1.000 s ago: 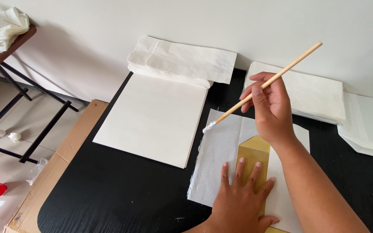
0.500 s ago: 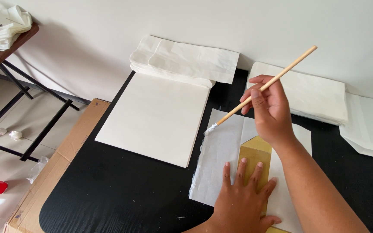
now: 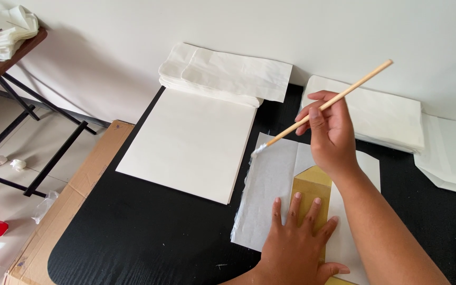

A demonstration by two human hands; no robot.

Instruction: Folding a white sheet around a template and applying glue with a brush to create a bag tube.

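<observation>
Matt black wood-grain desk carrying smooth white paper sheets; pale bare-wood brush showing a wet white tip; tan card strip lying matt on thin, slightly creased paper; brown corrugated cardboard edging it.

Bright, even daylight; soft shadows, sharp focus throughout.

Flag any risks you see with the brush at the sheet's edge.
The brush tip sits at the left edge of the white sheet, so it may smear onto the black table. Only the left hand pins the yellow template; a slip could shift it.
</observation>
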